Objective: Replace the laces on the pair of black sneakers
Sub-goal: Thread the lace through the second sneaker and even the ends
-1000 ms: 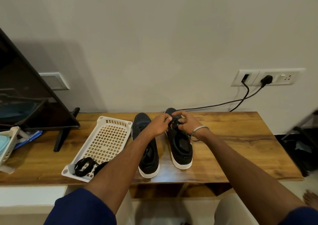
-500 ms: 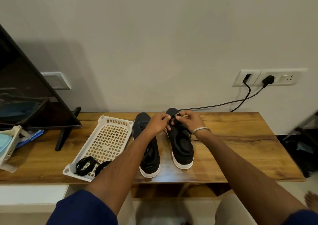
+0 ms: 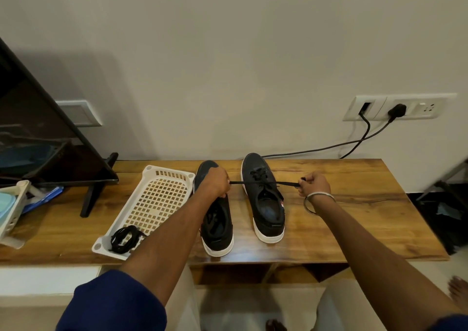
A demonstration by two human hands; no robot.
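Note:
Two black sneakers with white soles stand side by side on the wooden table (image 3: 354,204), toes toward the wall. The right sneaker (image 3: 266,204) has a black lace (image 3: 263,183) threaded near its toe and stretched taut sideways. My left hand (image 3: 216,182) grips the lace's left end above the left sneaker (image 3: 217,226). My right hand (image 3: 314,183) grips the right end, out to the right of the shoe. A bundle of black laces (image 3: 125,238) lies in the near corner of a white plastic basket (image 3: 162,199).
A tilted dark screen on a black stand (image 3: 50,138) fills the left side. A white container (image 3: 10,209) sits at the far left edge. Black cables (image 3: 354,143) run from a wall socket (image 3: 397,107) down behind the table.
My hands were together over the right sneaker's toe. They have drawn apart, left hand leftward and right hand rightward, pulling the lace out straight across the shoe.

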